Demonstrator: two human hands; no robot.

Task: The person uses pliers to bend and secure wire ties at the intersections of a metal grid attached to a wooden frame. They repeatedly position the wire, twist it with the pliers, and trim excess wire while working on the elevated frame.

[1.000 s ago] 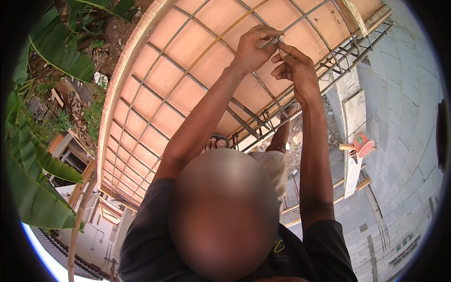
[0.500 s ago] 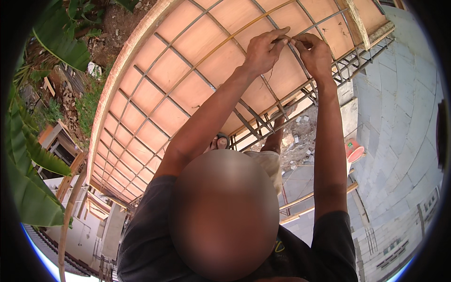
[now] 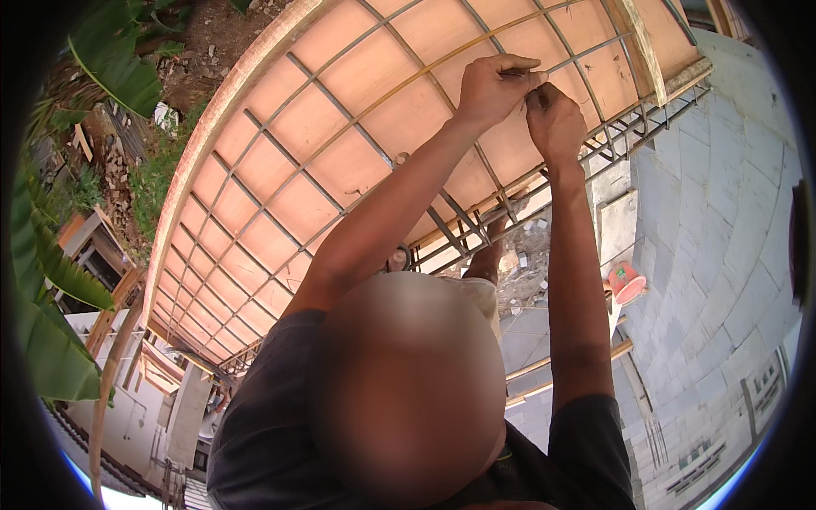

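head view, left hand (image 3: 491, 87) and right hand (image 3: 554, 123) fingers pinching rebar crossing (image 3: 534, 78)

1. Left hand (image 3: 491, 85) and right hand (image 3: 554, 121) meet, fingers pinched, at a crossing of the grey steel reinforcing-bar grid (image 3: 340, 136).
2. The grid lies over orange-brown plywood formwork panels (image 3: 374, 72).
3. An orange plastic bucket (image 3: 627, 281) sits far below by the grey block wall (image 3: 722, 255).

- The big board (image 3: 357, 161) is orange-brown, with a criss-cross of dark grey bars (image 3: 336, 102) making squares on it.
- The block wall (image 3: 722, 255) is pale grey.
- The bucket (image 3: 627, 282) is red-orange.
- The leaves (image 3: 51, 280) are green.
- The shirt (image 3: 263, 425) is dark grey.
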